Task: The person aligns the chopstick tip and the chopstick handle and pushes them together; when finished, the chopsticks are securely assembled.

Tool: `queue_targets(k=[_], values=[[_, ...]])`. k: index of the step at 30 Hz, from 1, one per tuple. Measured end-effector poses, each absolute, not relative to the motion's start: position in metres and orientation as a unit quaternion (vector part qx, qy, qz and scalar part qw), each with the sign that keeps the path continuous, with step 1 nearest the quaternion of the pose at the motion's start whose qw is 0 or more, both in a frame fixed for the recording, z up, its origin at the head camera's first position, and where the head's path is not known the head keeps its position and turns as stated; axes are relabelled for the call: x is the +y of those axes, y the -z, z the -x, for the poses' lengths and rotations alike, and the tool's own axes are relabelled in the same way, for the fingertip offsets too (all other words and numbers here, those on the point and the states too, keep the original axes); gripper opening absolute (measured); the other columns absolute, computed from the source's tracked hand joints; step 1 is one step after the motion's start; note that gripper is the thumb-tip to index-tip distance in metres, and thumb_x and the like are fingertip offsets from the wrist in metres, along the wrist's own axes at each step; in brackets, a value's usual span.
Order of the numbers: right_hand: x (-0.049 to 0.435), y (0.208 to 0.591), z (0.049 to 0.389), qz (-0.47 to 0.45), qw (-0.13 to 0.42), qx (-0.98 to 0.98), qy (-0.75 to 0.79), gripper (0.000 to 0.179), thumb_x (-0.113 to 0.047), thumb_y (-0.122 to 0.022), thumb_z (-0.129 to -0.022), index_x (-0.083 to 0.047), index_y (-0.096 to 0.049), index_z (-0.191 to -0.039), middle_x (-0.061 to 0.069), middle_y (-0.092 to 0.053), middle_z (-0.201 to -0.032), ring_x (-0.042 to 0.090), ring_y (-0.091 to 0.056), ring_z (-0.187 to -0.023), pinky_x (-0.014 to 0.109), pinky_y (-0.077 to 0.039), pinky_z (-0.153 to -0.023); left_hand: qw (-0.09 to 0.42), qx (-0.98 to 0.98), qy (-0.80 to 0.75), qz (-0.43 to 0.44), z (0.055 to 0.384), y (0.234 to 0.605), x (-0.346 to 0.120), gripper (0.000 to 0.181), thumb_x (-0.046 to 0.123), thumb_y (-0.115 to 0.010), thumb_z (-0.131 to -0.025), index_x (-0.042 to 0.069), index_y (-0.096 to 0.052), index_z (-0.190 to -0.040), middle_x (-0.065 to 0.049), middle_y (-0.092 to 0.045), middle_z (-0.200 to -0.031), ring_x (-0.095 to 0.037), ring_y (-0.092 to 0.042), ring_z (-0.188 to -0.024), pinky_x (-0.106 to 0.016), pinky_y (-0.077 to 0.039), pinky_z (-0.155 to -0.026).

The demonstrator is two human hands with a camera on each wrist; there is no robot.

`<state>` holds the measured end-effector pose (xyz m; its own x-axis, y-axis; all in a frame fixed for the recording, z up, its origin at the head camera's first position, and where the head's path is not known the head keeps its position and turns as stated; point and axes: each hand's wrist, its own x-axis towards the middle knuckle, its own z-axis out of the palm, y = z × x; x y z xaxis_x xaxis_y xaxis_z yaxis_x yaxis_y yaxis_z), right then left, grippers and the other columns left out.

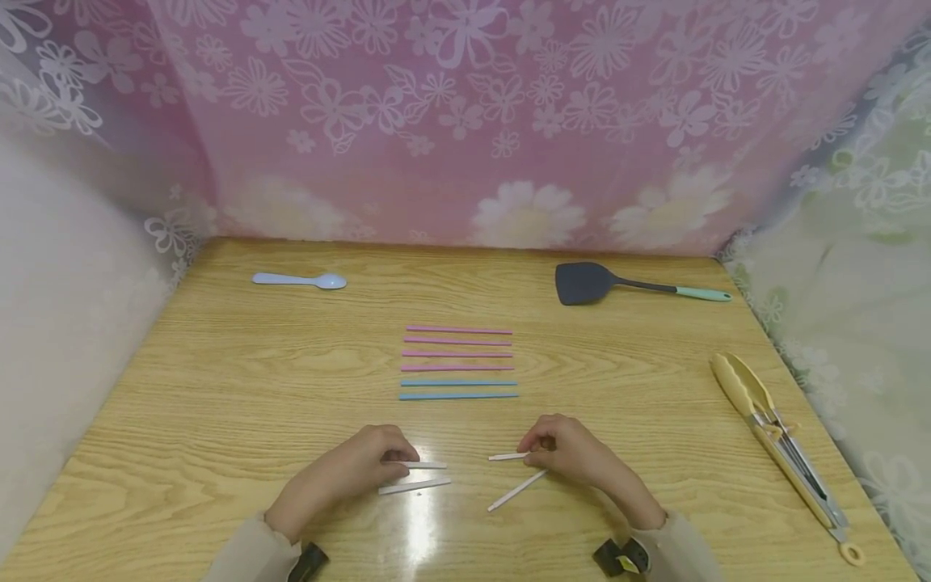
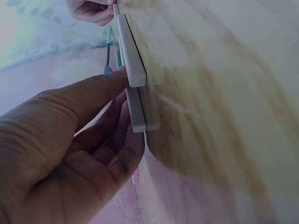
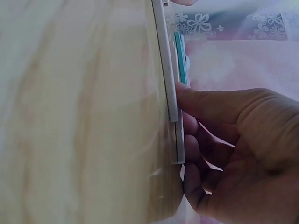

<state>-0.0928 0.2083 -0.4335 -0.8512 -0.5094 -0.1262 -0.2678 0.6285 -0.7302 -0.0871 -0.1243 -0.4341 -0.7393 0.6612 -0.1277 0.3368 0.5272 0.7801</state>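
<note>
In the head view, two white chopsticks lie under each hand near the table's front. My left hand [image 1: 356, 461] pinches the farther left white chopstick [image 1: 431, 466] between thumb and fingers. Just in front of it, the nearer left white chopstick [image 1: 418, 486] lies on the tabletop. On the other side, my right hand [image 1: 578, 457] pinches a white chopstick [image 1: 505, 457] whose free end points left. Another white chopstick [image 1: 515, 491] slants from beneath that hand toward the front. Both wrist views show square white ends, with a thumb [image 2: 100, 88] beside the sticks.
Beyond the hands, several pink chopsticks [image 1: 458, 354] and two blue chopsticks [image 1: 458, 396] lie in parallel rows. A pale blue spoon [image 1: 291, 280] is at back left, a dark spatula [image 1: 585, 283] at back right. Yellow-tipped tongs [image 1: 785, 453] lie along the right edge. Floral curtains [image 1: 465, 121] surround the table.
</note>
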Motion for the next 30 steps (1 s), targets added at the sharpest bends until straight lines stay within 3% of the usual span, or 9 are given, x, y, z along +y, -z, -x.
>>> queue_targets(k=[9,13,19,30], values=[[0.206,0.431,0.091,0.217,0.161,0.888,0.372,0.005,-0.011,-0.073,-0.082,-0.008,-0.072,-0.087,-0.006,-0.062,-0.080,0.003,-0.046,-0.071,0.020,-0.042,-0.062,0.189,0.854,-0.374,-0.310,0.088,0.437,-0.124,0.014,0.005,-0.063,-0.090,0.003,-0.070,-0.101,0.001,-0.064,-0.095,-0.012,-0.060,-0.088,-0.024,-0.052,-0.077],[0.203,0.431,0.089,0.205,0.148,0.888,0.384,0.006,-0.010,-0.073,-0.083,-0.008,-0.072,-0.088,-0.006,-0.060,-0.078,0.002,-0.049,-0.070,0.019,-0.045,-0.061,0.142,0.859,-0.372,-0.323,0.088,0.438,-0.121,0.015,0.007,-0.061,-0.091,0.004,-0.069,-0.103,0.001,-0.064,-0.095,-0.011,-0.059,-0.088,-0.025,-0.052,-0.079],[0.192,0.433,0.087,0.204,0.095,0.883,0.411,0.006,-0.012,-0.072,-0.084,-0.011,-0.073,-0.090,-0.007,-0.063,-0.083,0.004,-0.056,-0.078,0.022,-0.053,-0.075,0.076,0.861,-0.384,-0.326,0.088,0.437,-0.115,0.016,0.009,-0.060,-0.093,0.005,-0.066,-0.107,-0.001,-0.064,-0.101,-0.015,-0.059,-0.093,-0.028,-0.052,-0.084],[0.177,0.428,0.083,0.233,0.018,0.867,0.439,0.009,-0.007,-0.073,-0.082,-0.010,-0.073,-0.090,-0.005,-0.064,-0.082,0.005,-0.058,-0.079,0.028,-0.054,-0.075,0.071,0.858,-0.393,-0.324,0.090,0.430,-0.109,0.017,0.007,-0.057,-0.095,0.007,-0.064,-0.110,-0.003,-0.065,-0.109,-0.018,-0.059,-0.097,-0.030,-0.052,-0.083]])
